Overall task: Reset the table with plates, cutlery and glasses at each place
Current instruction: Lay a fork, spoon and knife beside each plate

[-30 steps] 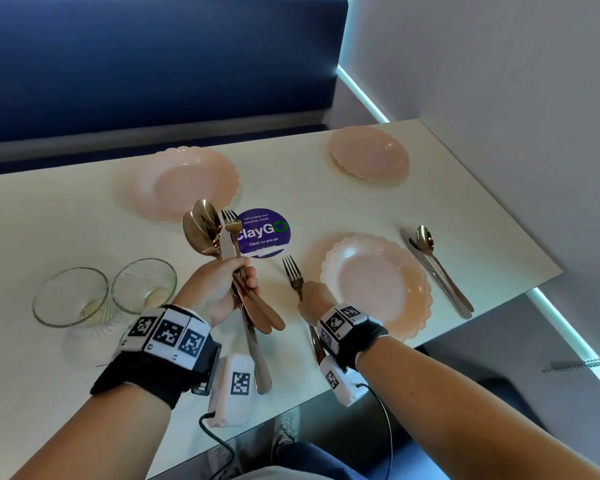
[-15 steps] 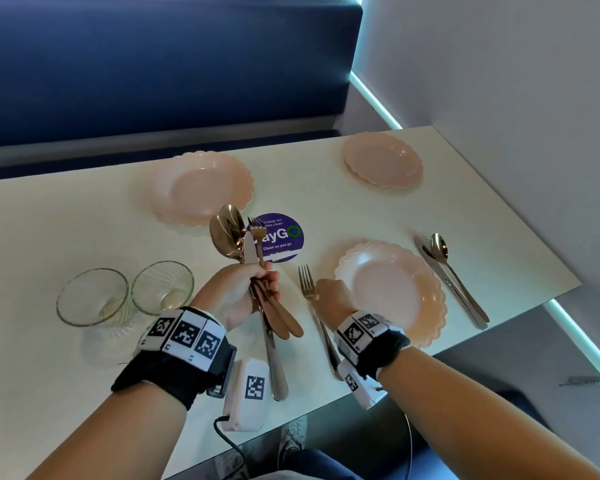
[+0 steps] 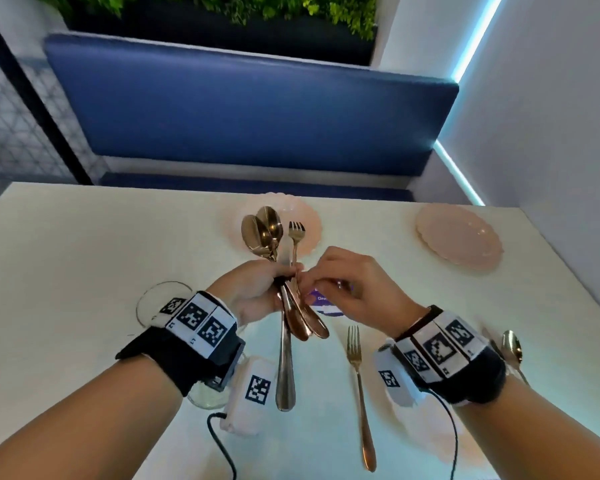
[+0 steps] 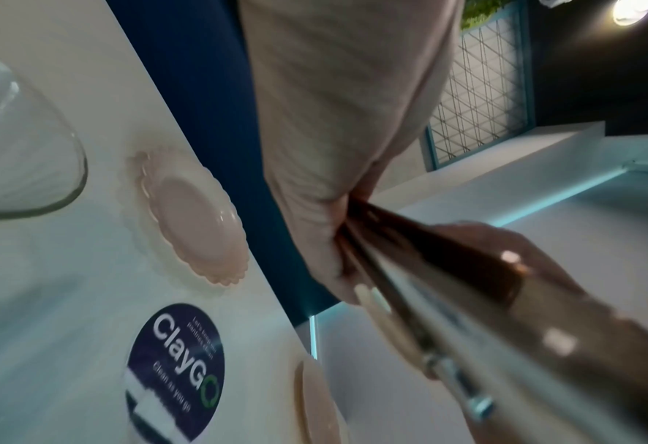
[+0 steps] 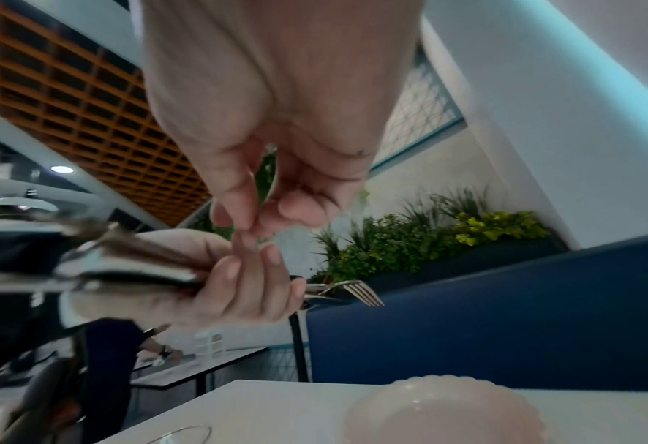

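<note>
Left hand (image 3: 257,289): fingers curled tight round a bundle of cutlery (image 3: 284,306), held above the tabletop (image 3: 84,258). Two spoon bowls and one fork head stick up past the fist; handles hang below it.

Right hand (image 3: 347,285): thumb and fingertips (image 5: 244,237) drawn close together, pinching in at the bundle right beside the left fingers. Whether they grip a piece or only touch it, cannot tell.

One fork (image 3: 359,393) lies alone on the tabletop, near side, below the right wrist. A spoon (image 3: 511,344) lies by the right edge.

Pink scalloped plate (image 3: 309,220) behind the bundle; second pink plate (image 3: 459,240) at far right. A clear glass (image 3: 153,299) sits partly behind the left wrist. Round purple sticker (image 4: 176,369) mid-tabletop.

Blue bench backrest (image 3: 250,109) beyond, green plants (image 3: 222,5) above it, pale wall on the right.
</note>
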`<act>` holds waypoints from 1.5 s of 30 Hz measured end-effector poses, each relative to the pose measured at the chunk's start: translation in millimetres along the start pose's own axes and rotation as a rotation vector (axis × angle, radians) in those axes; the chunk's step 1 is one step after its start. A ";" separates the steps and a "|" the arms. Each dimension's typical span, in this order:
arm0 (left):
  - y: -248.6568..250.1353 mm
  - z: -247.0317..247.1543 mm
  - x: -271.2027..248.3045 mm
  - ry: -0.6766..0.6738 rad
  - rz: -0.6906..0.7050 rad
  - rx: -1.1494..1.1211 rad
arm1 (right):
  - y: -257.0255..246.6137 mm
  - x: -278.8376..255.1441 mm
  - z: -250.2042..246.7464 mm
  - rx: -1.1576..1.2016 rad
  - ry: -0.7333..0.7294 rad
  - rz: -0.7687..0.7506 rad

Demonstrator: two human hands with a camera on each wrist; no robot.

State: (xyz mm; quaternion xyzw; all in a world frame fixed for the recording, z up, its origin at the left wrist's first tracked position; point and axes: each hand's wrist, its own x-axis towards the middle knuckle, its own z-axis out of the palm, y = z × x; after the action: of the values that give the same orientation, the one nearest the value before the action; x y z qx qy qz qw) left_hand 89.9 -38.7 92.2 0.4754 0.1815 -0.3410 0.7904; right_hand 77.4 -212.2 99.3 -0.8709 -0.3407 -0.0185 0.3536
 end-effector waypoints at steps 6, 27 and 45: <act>38.7 -17.1 -0.5 0.151 0.056 -0.154 | -2.9 21.1 7.6 -0.047 -0.158 -0.286; 118.5 -103.7 21.8 0.196 0.137 -0.199 | 9.7 122.8 82.1 -0.561 0.062 -0.542; 155.0 -183.8 36.7 0.583 0.257 -0.607 | 5.1 125.4 37.3 0.532 0.445 0.260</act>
State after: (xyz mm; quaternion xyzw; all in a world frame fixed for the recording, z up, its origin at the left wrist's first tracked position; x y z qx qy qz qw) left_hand 232.8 157.6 78.5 0.3166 0.4282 -0.0226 0.8461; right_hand 168.9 -118.6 102.5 -0.7593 -0.1348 -0.0730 0.6324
